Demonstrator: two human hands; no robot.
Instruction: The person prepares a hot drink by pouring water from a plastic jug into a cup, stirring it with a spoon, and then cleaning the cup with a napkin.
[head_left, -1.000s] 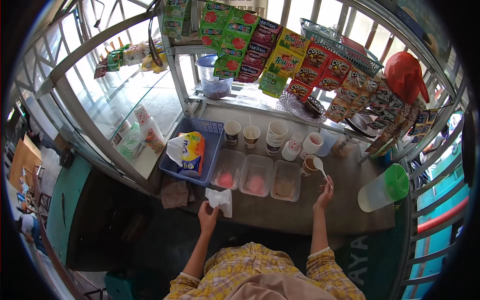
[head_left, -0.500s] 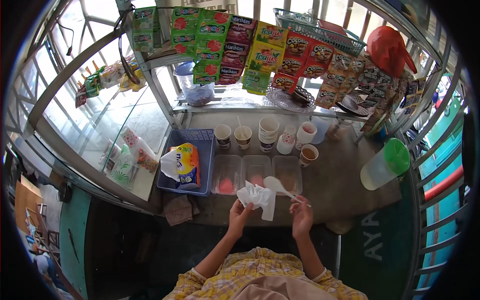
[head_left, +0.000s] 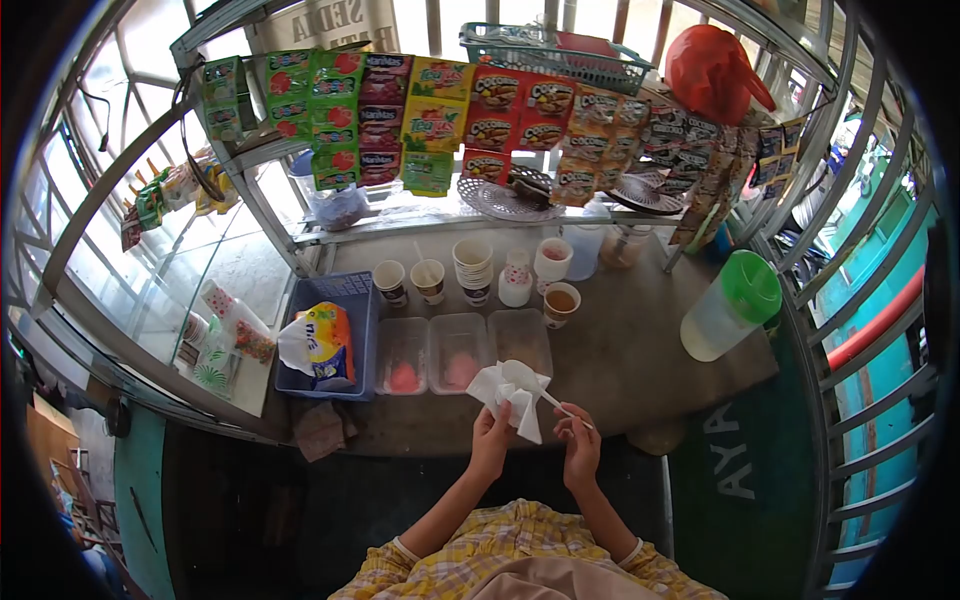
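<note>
My left hand (head_left: 490, 440) is closed on a crumpled white tissue (head_left: 525, 420) above the counter's front edge. Pinched by its handle in my right hand (head_left: 580, 440) is a white spoon (head_left: 557, 404), whose bowl lies against the tissue and is partly covered by it. Just beyond my hands stand clear plastic containers side by side: the left (head_left: 405, 345) and middle (head_left: 459, 340) ones hold some pink stuff, and the right one (head_left: 520, 335) shows a brownish bottom.
A blue basket (head_left: 290, 385) holds a tissue pack (head_left: 328, 345). Paper cups (head_left: 472, 268) line the back, one (head_left: 561, 304) with brown liquid. A green-lidded pitcher (head_left: 728, 305) stands right. Drink sachets (head_left: 435, 110) hang overhead. A folded brown cloth (head_left: 322, 430) lies at the front left edge.
The spoon's bowl has come down into the tissue, and my right hand has moved closer to my left. The whole view has shifted, so the counter things appear further left.
</note>
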